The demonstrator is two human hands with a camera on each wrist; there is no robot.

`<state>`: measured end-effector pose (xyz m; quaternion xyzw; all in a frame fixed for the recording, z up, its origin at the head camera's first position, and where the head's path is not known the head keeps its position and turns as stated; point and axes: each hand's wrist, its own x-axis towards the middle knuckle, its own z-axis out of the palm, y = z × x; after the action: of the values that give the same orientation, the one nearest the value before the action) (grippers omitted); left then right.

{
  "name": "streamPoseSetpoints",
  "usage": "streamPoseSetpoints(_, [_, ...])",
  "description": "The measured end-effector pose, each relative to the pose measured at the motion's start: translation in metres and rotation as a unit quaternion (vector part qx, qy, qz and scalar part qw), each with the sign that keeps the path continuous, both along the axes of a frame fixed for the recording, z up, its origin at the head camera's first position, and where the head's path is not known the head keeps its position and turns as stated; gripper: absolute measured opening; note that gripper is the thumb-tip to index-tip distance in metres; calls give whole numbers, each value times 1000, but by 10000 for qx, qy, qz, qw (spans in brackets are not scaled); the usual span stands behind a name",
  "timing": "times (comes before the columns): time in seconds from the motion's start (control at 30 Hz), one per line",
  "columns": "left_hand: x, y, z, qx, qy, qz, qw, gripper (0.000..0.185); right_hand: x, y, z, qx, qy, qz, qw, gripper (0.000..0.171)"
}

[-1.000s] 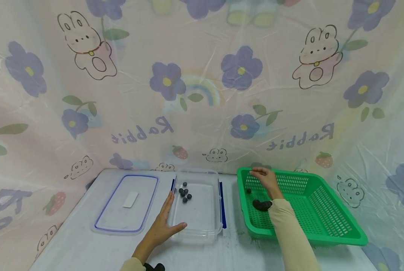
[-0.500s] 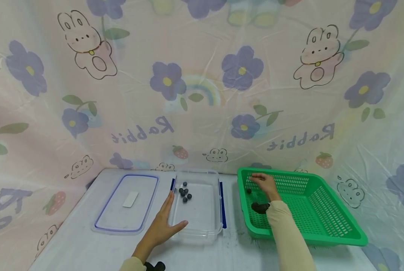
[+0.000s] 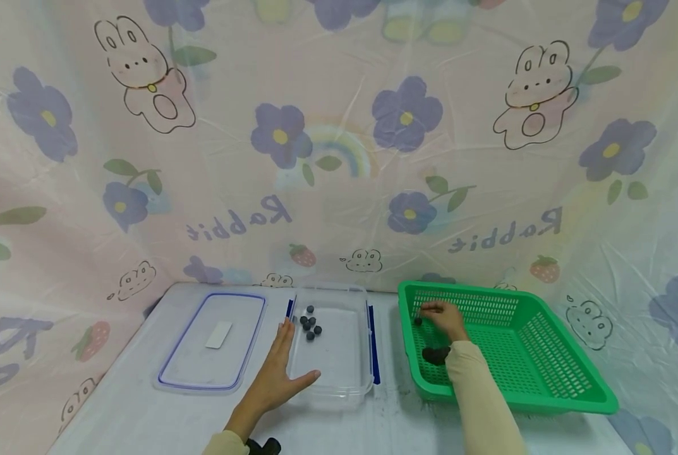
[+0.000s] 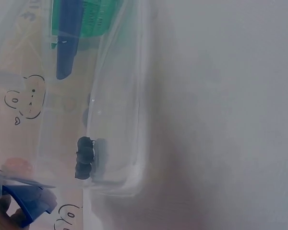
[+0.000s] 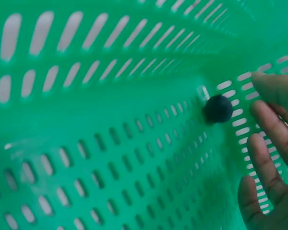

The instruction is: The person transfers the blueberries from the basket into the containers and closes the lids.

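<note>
A single dark blueberry point(image 5: 219, 109) lies on the floor of the green basket point(image 3: 515, 363), near its left end. Beside it, my right hand point(image 3: 447, 319) reaches down with fingers extended; a gap shows between fingertips and berry in the right wrist view. On the left, my left hand point(image 3: 276, 373) rests its straight fingers along the left side of a clear plastic box point(image 3: 339, 357), thumb spread out near the front edge. Several blueberries point(image 3: 310, 325) sit grouped toward the left inside the box. Blue side latches point(image 3: 375, 344) hang out from the box.
A clear lid point(image 3: 193, 366) with a blue seal and a white label lies flat at the left of the white table point(image 3: 316, 436). The printed curtain point(image 3: 339, 208) stands close behind the containers. High slotted walls surround the basket's inside.
My right hand has lowered into the basket toward the blueberry. The left hand has barely shifted. The blueberries, box and basket stay where they were.
</note>
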<state>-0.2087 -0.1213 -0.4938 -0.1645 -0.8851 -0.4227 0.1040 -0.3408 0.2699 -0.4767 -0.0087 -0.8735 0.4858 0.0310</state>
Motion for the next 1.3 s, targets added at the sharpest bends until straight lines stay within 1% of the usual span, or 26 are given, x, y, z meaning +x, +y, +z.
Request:
streamPoseSetpoints(0.2, [-1,0,-2,29,-75,-30,10000,110,3,3,-8,285,116,122,9995,26])
streamPoseSetpoints(0.43, [-1,0,-3,166,-110,-89,9998,109,5,5,-11,359,72,73,9993,27])
streamPoseSetpoints(0.77, [-2,0,-4,182,-169,-65,9997,108,6,4,-11,591,137,193,9980,23])
streamPoseSetpoints(1.07, [-2,0,-6,204,-108,-112,9997,109,4,2,-13,675,28,179,9976,21])
streamPoseSetpoints(1.3, [-2,-1,-6,195,-104,-75,9997,109,2,0,-12,703,-33,160,9974,21])
